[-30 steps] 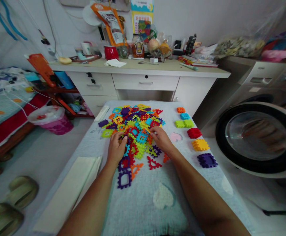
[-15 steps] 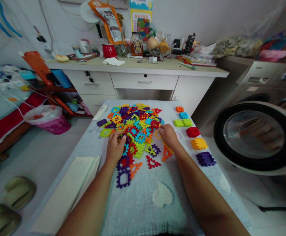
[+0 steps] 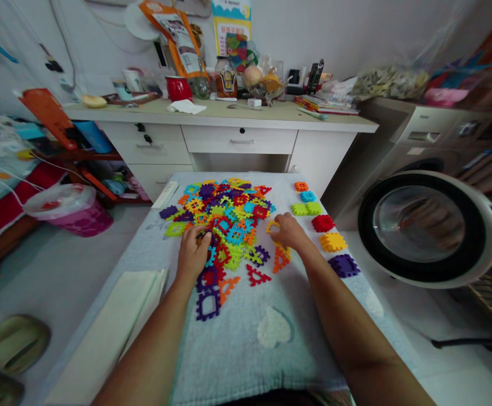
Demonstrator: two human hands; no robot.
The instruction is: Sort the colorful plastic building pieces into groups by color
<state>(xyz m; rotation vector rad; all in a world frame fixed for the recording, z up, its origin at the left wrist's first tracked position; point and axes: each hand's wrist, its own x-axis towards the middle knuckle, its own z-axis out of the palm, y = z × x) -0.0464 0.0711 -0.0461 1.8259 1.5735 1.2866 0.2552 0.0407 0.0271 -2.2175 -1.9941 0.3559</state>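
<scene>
A heap of colourful plastic interlocking tiles (image 3: 234, 214) with notched edges lies on the cloth-covered table. My right hand (image 3: 291, 231), at the heap's right side, pinches a yellow interlocking tile (image 3: 272, 226) with an open middle. Below it lie an orange triangle tile (image 3: 280, 259) and a red triangle tile (image 3: 257, 276). At the heap's left edge my left hand (image 3: 191, 254) has its fingers curled in among tiles; what they grip is partly hidden. Nearest to that wrist lies a purple square tile (image 3: 208, 304).
Tiles sorted by colour stand in a column along the right, among them a red stack (image 3: 323, 223), a yellow stack (image 3: 332, 242) and a purple stack (image 3: 344, 265). A folded white board (image 3: 110, 332) lies at left. The open washing machine door (image 3: 427, 228) juts out beyond the table's right side.
The yellow tile at my right fingers has come away from the heap slightly and shows more clearly. My left hand stays at the heap's left edge. The whole view has shifted a little.
</scene>
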